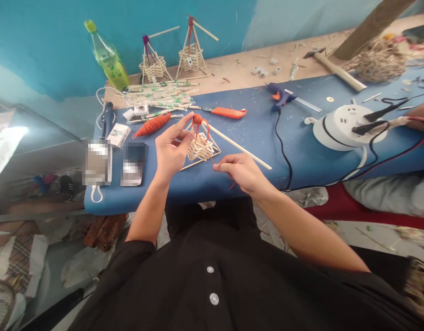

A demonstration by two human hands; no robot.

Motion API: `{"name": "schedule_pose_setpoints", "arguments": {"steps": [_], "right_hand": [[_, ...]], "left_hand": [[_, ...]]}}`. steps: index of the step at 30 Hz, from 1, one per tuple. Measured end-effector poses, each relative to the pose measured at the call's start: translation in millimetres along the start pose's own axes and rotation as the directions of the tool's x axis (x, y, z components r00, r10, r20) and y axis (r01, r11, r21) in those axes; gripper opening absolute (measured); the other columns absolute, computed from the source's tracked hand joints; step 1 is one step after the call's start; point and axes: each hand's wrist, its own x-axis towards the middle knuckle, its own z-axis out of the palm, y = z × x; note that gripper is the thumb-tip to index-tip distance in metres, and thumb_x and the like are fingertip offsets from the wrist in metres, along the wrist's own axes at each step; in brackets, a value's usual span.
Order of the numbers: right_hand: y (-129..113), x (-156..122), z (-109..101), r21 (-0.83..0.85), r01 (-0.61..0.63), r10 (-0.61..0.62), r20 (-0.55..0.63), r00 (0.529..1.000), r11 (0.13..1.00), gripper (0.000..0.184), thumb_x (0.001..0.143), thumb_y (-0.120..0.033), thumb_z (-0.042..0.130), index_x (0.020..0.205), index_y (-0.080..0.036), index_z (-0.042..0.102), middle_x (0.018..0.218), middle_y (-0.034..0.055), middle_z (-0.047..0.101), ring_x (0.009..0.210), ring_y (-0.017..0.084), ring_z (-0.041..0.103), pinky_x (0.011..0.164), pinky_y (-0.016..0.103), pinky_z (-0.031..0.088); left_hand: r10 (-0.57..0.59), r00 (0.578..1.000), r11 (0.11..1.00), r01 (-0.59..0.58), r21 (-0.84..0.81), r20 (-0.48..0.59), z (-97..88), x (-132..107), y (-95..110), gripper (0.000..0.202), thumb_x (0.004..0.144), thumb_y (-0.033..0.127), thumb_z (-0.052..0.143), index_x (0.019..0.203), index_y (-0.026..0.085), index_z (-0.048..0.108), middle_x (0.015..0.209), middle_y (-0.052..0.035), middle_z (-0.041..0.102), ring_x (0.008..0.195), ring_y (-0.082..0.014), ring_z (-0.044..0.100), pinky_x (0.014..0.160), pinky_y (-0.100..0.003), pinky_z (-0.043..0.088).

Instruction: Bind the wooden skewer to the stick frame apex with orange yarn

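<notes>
A small wooden stick frame (202, 148) stands on the blue table top in front of me, its peak wrapped in orange yarn (197, 119). One long stick (244, 148) slants from the wrapped peak down to the right. My left hand (173, 148) is closed on the frame near its top, index finger against the yarn wrap. To the right of the frame, my right hand (242, 172) pinches the loose orange yarn strand running down from the peak. A tail of that strand hangs below the fingers.
Behind are an orange yarn bundle (152, 125), an orange-handled cutter (228, 112), a pile of sticks (160, 96) and two finished-looking frames (193, 57). A glue gun (278, 96), hammer (339, 71) and white power strip (346, 126) lie right. Phones (133, 164) sit left. Another person's hand (420, 115) shows at right.
</notes>
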Motion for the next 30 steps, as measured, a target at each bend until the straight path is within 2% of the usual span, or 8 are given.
{"name": "schedule_pose_setpoints", "arguments": {"steps": [10, 13, 16, 20, 23, 26, 28, 30], "right_hand": [[-54.5, 50.7, -49.5, -0.069, 0.067, -0.077, -0.16, 0.984, 0.995, 0.028, 0.067, -0.033, 0.098, 0.062, -0.017, 0.076, 0.051, -0.0025, 0.05, 0.055, 0.009, 0.038, 0.058, 0.032, 0.032], [-86.9, 55.6, -63.7, -0.166, 0.065, -0.109, -0.27, 0.957, 0.984, 0.009, 0.08, -0.018, 0.091, 0.079, -0.011, 0.085, 0.047, -0.0047, 0.045, 0.054, 0.005, 0.035, 0.062, 0.035, 0.027], [-116.8, 60.2, -71.9, -0.309, 0.133, -0.231, -0.308, 0.923, 0.942, 0.009, 0.088, -0.016, 0.085, 0.094, -0.009, 0.088, 0.046, -0.0058, 0.043, 0.053, 0.003, 0.033, 0.063, 0.037, 0.023], [-149.6, 82.9, -65.1, -0.507, 0.293, -0.43, -0.176, 0.886, 0.811, 0.005, 0.084, -0.009, 0.089, 0.088, -0.012, 0.088, 0.057, -0.0035, 0.058, 0.058, 0.004, 0.038, 0.062, 0.032, 0.032], [-174.9, 108.8, -45.8, -0.66, 0.325, -0.439, -0.009, 0.898, 0.677, 0.01, 0.084, -0.006, 0.088, 0.083, -0.016, 0.088, 0.059, -0.004, 0.062, 0.062, 0.006, 0.044, 0.064, 0.029, 0.036], [-202.0, 127.9, -17.9, -0.776, 0.389, -0.412, 0.183, 0.893, 0.497, 0.005, 0.084, -0.015, 0.091, 0.083, -0.018, 0.087, 0.051, -0.0081, 0.05, 0.06, 0.005, 0.043, 0.066, 0.026, 0.036], [-218.6, 131.1, 2.2, -0.789, 0.481, -0.422, 0.314, 0.851, 0.382, 0.006, 0.084, -0.02, 0.092, 0.087, -0.017, 0.088, 0.053, -0.0083, 0.049, 0.063, 0.005, 0.045, 0.072, 0.026, 0.039], [-232.3, 125.9, 20.5, -0.761, 0.602, -0.467, 0.453, 0.76, 0.242, 0.011, 0.086, -0.022, 0.087, 0.093, -0.013, 0.088, 0.06, -0.0064, 0.052, 0.071, 0.007, 0.05, 0.083, 0.028, 0.043]], "left_hand": [[-0.058, 0.998, 0.998, 0.058, -0.023, 0.001, -2.0, -2.3, 11.8, 0.044, 0.096, 0.018, 0.073, 0.136, 0.036, 0.079, 0.085, 0.0007, 0.077, 0.066, -0.0106, 0.059, 0.053, -0.023, 0.047], [-0.056, 0.998, 0.998, 0.056, 0.002, -0.005, -2.0, -2.8, 15.7, 0.044, 0.095, 0.017, 0.073, 0.136, 0.034, 0.079, 0.085, 0.0009, 0.077, 0.068, -0.0107, 0.062, 0.055, -0.022, 0.05], [0.011, 1.0, 1.0, -0.012, -0.021, -0.01, -1.6, -3.0, 17.0, 0.048, 0.095, 0.013, 0.074, 0.137, 0.036, 0.078, 0.083, 0.0029, 0.074, 0.069, -0.009, 0.063, 0.059, -0.02, 0.051], [0.073, 0.997, 0.997, -0.072, -0.038, 0.028, -3.2, -2.1, 17.3, 0.053, 0.096, 0.009, 0.072, 0.142, 0.034, 0.075, 0.088, 0.0039, 0.075, 0.072, -0.007, 0.065, 0.062, -0.016, 0.052], [0.059, 0.996, 0.998, -0.058, -0.028, 0.06, -5.2, -0.4, 19.3, 0.053, 0.096, 0.006, 0.07, 0.142, 0.03, 0.074, 0.088, 0.0037, 0.074, 0.075, -0.0071, 0.066, 0.065, -0.015, 0.054], [0.068, 0.996, 0.997, -0.066, -0.026, 0.059, -5.4, 0.3, 20.7, 0.052, 0.095, 0.005, 0.07, 0.141, 0.03, 0.074, 0.091, 0.0038, 0.075, 0.075, -0.0065, 0.068, 0.067, -0.014, 0.056], [0.086, 0.995, 0.996, -0.086, -0.005, 0.042, -4.0, -1.1, 20.4, 0.048, 0.097, 0.007, 0.07, 0.139, 0.029, 0.075, 0.092, 0.0037, 0.077, 0.075, -0.0064, 0.068, 0.068, -0.015, 0.057], [0.088, 0.996, 0.996, -0.088, 0.015, 0.015, -2.0, -4.0, 19.4, 0.041, 0.098, 0.011, 0.071, 0.136, 0.027, 0.076, 0.09, 0.0037, 0.078, 0.074, -0.0069, 0.069, 0.071, -0.017, 0.059]]}}
